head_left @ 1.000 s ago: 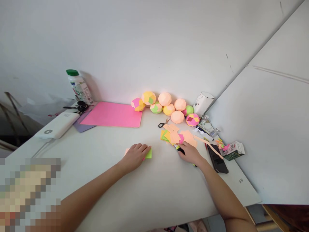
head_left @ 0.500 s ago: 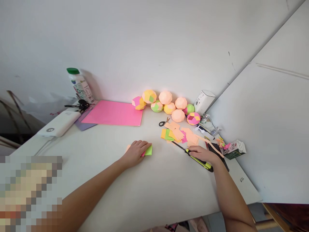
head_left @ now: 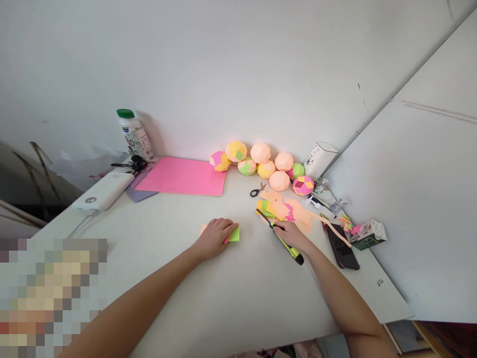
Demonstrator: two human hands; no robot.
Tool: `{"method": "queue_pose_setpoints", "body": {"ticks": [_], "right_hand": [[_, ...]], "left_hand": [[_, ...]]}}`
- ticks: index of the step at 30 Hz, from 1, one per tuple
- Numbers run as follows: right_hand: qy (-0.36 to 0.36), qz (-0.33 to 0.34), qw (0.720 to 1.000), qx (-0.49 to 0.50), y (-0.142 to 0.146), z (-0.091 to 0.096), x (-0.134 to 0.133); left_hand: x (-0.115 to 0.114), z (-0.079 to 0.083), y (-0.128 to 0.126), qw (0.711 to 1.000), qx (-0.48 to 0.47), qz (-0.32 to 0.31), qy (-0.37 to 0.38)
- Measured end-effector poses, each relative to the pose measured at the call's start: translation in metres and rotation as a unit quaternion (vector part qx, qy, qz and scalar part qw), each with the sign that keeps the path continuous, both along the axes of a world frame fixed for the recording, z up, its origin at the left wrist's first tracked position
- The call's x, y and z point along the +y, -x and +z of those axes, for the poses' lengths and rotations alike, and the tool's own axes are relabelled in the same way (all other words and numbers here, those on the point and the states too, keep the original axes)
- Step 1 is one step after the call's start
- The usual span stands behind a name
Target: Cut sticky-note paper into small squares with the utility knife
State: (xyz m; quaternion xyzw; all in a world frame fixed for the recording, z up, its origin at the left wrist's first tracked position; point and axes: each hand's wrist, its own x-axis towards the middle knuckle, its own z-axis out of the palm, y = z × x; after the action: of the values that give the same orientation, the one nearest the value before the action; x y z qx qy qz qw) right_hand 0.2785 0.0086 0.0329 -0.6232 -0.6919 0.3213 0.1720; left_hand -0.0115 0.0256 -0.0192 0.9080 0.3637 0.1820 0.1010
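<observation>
My left hand (head_left: 215,237) rests over small colored paper pieces at the middle of the table, its fingers together and holding them down. A green paper piece (head_left: 234,233) with a pink edge sticks out on the right of this hand, and a bit of peach paper (head_left: 203,229) shows on its left. My right hand (head_left: 290,232) is closed around a yellow-green and black utility knife (head_left: 285,242). The knife's dark blade (head_left: 263,215) is extended and points up and left, near a pile of cut paper pieces (head_left: 285,209).
Several faceted paper balls (head_left: 260,153) stand along the wall. Small scissors (head_left: 258,190) lie behind the paper pile. On the right are a phone (head_left: 342,246) and a small carton (head_left: 368,233). Pink sheet (head_left: 182,176), white bottle (head_left: 136,136) and white power bank (head_left: 104,191) occupy the left.
My right hand has moved left with the utility knife, bringing it closer to my left hand and uncovering more of the phone. My left hand stays on the paper; the view has shifted slightly.
</observation>
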Motion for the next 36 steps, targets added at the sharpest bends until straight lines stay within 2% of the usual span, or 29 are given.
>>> {"method": "queue_pose_setpoints", "body": {"ticks": [5, 11, 15, 20, 24, 26, 27, 29, 31, 32, 34, 36], "right_hand": [[0.0, -0.068, 0.998, -0.011, -0.032, 0.01, -0.001], [0.026, -0.029, 0.999, 0.02, -0.042, 0.015, -0.009], [0.031, -0.035, 0.998, 0.046, -0.043, 0.013, -0.011], [-0.002, -0.113, 0.99, 0.084, -0.053, 0.014, -0.008], [-0.08, -0.207, 0.97, 0.1, -0.065, 0.012, 0.0], [-0.1, -0.242, 0.96, 0.102, -0.068, 0.008, 0.004], [-0.103, -0.252, 0.957, 0.104, -0.069, 0.005, 0.005], [-0.097, -0.262, 0.954, 0.109, -0.067, 0.0, 0.007], [-0.093, -0.263, 0.953, 0.116, -0.064, -0.004, 0.009], [-0.095, -0.264, 0.952, 0.12, -0.062, -0.005, 0.009], [-0.103, -0.264, 0.95, 0.129, -0.06, -0.005, 0.009], [-0.114, -0.256, 0.95, 0.14, -0.057, -0.003, 0.007]], "left_hand": [[0.001, -0.001, 0.0, 1.0, -0.003, -0.004, 0.006], [-0.002, 0.006, 0.001, 1.0, -0.021, -0.02, 0.012], [-0.002, 0.009, 0.003, 0.997, -0.024, -0.076, 0.006], [0.002, 0.016, -0.005, 0.988, -0.002, -0.155, -0.002], [0.0, 0.025, -0.013, 0.979, 0.024, -0.198, -0.032], [-0.005, 0.026, -0.015, 0.987, 0.03, -0.153, -0.043], [-0.009, 0.025, -0.016, 0.994, 0.031, -0.097, -0.041], [-0.019, 0.018, -0.018, 0.998, 0.031, 0.06, -0.012], [-0.029, 0.009, -0.021, 0.981, 0.036, 0.184, 0.037], [-0.034, 0.004, -0.023, 0.973, 0.04, 0.221, 0.053], [-0.041, -0.005, -0.026, 0.969, 0.047, 0.236, 0.053], [-0.044, -0.01, -0.027, 0.975, 0.04, 0.218, 0.029]]}}
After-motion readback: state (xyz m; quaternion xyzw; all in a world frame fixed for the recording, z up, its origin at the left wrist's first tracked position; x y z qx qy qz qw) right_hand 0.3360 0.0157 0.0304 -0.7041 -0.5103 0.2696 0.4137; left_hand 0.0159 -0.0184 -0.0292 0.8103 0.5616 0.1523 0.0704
